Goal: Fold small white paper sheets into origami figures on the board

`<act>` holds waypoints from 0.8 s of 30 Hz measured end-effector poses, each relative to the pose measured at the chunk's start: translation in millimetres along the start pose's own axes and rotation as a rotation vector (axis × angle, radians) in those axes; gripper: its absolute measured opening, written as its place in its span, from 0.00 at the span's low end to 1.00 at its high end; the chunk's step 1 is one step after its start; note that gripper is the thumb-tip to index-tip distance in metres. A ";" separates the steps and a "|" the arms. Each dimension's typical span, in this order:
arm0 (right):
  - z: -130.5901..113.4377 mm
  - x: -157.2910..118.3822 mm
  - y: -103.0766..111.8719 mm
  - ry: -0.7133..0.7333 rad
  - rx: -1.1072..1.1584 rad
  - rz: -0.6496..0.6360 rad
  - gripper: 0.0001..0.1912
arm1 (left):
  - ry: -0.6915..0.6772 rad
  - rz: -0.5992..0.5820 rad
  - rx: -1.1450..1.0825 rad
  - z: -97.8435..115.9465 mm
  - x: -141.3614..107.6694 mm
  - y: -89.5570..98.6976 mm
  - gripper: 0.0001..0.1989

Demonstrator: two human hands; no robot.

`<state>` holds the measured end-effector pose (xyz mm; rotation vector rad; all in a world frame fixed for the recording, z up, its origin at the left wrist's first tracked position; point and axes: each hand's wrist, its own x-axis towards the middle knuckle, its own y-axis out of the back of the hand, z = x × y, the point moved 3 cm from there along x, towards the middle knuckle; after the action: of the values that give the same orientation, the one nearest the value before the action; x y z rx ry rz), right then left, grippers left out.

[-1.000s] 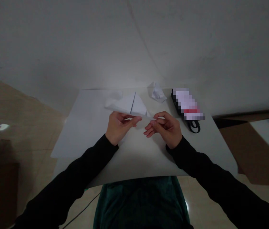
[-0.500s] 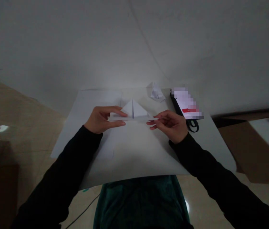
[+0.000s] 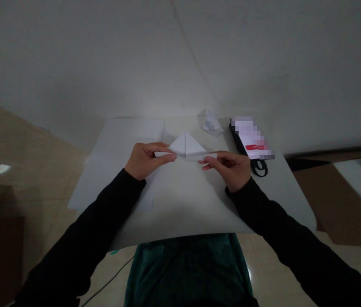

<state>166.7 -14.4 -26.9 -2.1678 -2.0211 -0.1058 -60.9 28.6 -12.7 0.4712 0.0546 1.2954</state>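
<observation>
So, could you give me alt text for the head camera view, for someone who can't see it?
A person's left hand and right hand pinch the lower edge of white paper folded into a triangle, held above a pale table. Beyond it lie crumpled paper and a blurred packet.

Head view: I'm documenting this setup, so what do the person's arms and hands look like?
Both arms are covered by long black sleeves, the left sleeve and the right sleeve, which end at the wrists. The left hand and right hand are bare, with no gloves; no cables or markings show on them.
</observation>
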 end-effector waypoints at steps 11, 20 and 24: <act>6.7 -5.8 -3.0 0.039 -0.070 -0.154 0.06 | -0.257 -0.380 0.218 15.8 -5.6 -11.3 0.07; 11.0 -6.5 -3.8 0.019 -0.044 -0.190 0.06 | -0.192 -0.236 0.249 16.2 -7.6 -13.8 0.08; 10.3 -6.0 -3.6 0.020 -0.041 -0.158 0.08 | -0.271 -0.103 0.347 22.6 -8.5 -14.4 0.11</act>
<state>162.0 -18.3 -37.8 -2.0185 -2.1949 -0.1898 -43.4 11.0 0.6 0.9265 0.0765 1.1141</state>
